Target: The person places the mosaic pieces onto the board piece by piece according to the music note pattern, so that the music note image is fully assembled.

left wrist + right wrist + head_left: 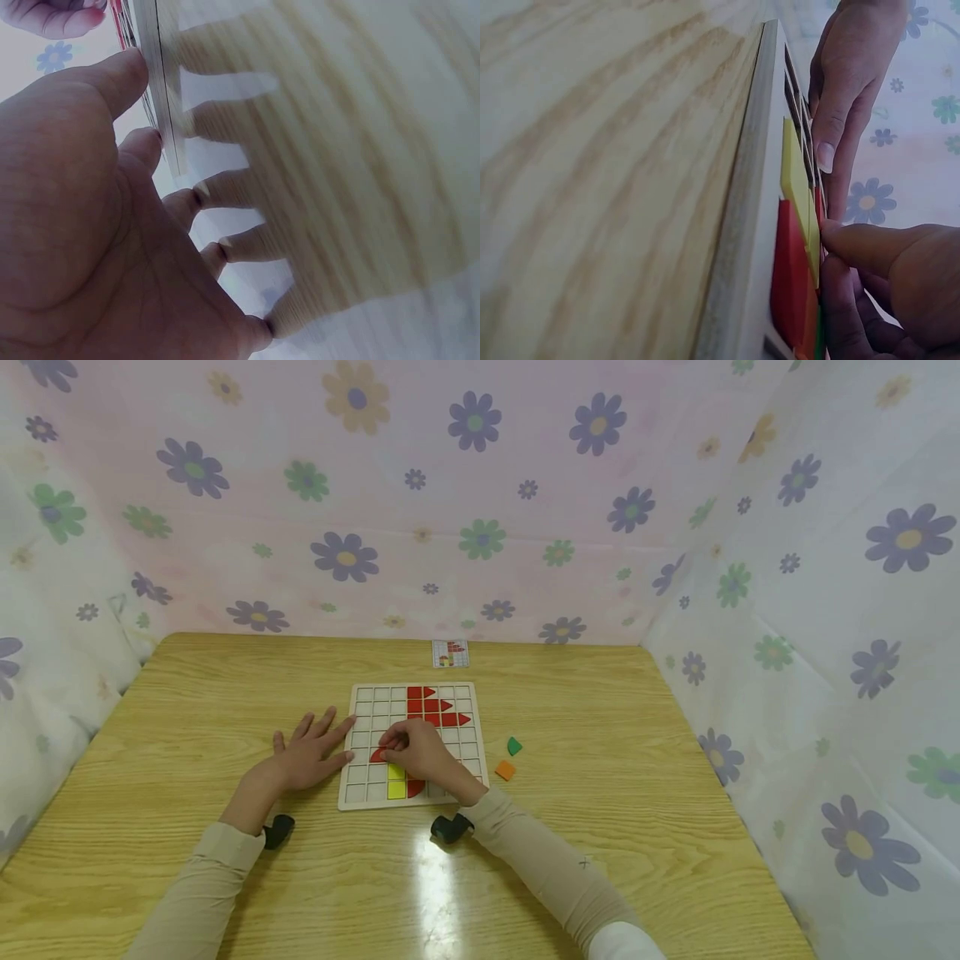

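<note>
A square wooden grid board [363,710] lies on the table with red and yellow pieces in its cells. My right hand [423,753] is over its middle, thumb and fingertips pinching a red quarter-round piece [377,755]. Just below that piece are yellow squares [396,789] and a red rounded piece [416,788]; the hand and forearm hide neighbouring cells. Rows of red pieces [415,706] ending in pointed tips fill the upper right. With fingers spread, my left hand [303,760] rests beside the board, its thumb and a fingertip at the left edge.
A green quarter-round piece [513,746] and an orange square [506,770] lie right of the board. Behind it stands or lies a small pattern card [450,653] at the table's back edge. Flowered cloth [480,539] surrounds the wooden table [615,827].
</note>
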{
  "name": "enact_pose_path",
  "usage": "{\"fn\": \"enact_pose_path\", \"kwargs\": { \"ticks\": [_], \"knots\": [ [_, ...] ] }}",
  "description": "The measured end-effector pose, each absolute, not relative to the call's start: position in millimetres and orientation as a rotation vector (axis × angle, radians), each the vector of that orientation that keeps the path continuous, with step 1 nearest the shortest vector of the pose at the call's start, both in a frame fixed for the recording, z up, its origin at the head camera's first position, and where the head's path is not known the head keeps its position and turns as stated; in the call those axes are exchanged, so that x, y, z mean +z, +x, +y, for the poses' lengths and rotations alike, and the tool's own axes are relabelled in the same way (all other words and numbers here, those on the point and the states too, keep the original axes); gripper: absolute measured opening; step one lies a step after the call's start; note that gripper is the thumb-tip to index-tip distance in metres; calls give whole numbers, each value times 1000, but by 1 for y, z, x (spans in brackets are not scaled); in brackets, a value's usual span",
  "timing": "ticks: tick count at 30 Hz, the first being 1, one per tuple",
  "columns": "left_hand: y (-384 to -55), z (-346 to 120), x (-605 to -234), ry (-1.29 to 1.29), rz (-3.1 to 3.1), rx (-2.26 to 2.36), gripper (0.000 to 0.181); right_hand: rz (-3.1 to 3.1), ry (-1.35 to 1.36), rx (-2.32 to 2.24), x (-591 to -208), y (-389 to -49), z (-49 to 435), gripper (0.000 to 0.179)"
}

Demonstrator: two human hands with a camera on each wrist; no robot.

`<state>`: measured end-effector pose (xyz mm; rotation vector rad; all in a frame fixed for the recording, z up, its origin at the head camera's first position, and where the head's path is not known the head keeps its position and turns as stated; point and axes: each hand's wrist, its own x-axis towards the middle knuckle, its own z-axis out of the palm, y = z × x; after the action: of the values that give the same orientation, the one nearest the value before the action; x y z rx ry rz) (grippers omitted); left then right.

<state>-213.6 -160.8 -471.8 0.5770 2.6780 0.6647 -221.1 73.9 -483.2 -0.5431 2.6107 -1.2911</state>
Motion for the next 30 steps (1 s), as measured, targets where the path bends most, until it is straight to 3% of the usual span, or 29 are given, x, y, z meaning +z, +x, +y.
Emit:
{"fn": "enact_pose_path", "kwargs": {
  "ticks": [18, 30],
  "knots": [
    [-213, -160, -470, 571, 2681, 657, 69, 2443, -580, -1578, -482, -216, 93, 16],
    [-215, -165, -476, 581, 2668, 708, 71, 2520, -775, -1303, -456, -205, 162, 19]
  ]
}}
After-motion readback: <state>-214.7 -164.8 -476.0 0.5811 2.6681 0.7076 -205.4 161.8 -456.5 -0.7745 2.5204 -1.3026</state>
